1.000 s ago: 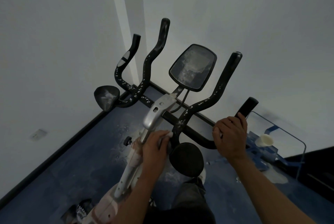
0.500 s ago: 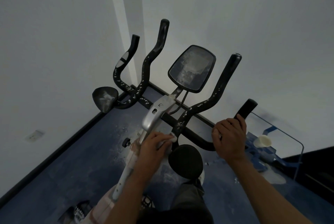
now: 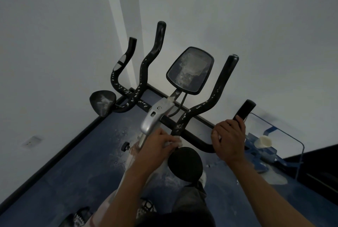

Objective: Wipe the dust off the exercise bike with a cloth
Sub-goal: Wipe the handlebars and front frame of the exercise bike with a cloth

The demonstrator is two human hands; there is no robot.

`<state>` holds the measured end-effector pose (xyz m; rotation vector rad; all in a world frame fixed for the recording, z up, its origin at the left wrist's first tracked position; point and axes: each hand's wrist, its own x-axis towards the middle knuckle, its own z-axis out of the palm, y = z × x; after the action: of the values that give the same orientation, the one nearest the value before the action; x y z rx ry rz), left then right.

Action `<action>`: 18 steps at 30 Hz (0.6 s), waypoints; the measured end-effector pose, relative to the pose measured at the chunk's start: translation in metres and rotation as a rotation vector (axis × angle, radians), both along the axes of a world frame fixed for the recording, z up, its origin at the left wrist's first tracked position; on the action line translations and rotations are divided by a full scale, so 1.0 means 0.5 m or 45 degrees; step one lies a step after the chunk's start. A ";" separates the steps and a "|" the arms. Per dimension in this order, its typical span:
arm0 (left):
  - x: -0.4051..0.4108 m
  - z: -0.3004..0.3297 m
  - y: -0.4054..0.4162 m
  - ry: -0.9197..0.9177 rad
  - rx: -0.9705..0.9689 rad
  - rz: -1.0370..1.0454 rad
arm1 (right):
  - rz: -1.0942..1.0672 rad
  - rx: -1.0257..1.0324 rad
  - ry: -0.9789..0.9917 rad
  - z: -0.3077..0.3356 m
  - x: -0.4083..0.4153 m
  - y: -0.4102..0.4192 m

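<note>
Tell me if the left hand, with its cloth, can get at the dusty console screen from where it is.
Probably yes. The left hand grips the cloth low on the silver stem, and the console screen stands above it with open space between the handlebar horns; only its thin cable runs alongside.

Pale grey walls meet in a corner at upper centre, where a lighter vertical strip runs down. A black skirting board edges the dusty blue floor. At right stands a glass side table.

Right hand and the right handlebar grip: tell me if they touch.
Touching. The head view shows the right hand with its fingers curled round the black right handlebar grip.
</note>
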<state>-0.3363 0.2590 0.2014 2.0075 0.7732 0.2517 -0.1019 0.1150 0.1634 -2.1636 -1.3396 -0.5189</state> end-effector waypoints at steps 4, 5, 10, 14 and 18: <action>0.029 0.018 -0.007 -0.011 0.059 -0.001 | 0.001 -0.016 -0.006 0.001 -0.001 -0.001; 0.024 0.011 -0.009 0.032 0.105 -0.023 | 0.004 -0.015 -0.007 0.001 -0.001 -0.002; -0.004 -0.004 -0.016 0.083 0.126 -0.012 | -0.001 -0.015 -0.009 0.000 0.002 0.000; 0.031 0.018 -0.027 -0.072 0.142 0.047 | -0.001 -0.022 -0.012 0.001 0.000 -0.002; 0.008 0.005 -0.032 -0.031 0.202 0.141 | 0.004 -0.026 -0.005 0.002 0.001 -0.002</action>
<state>-0.3323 0.2430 0.2042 2.1083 0.8734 0.4129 -0.1016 0.1141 0.1644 -2.1776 -1.3564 -0.5107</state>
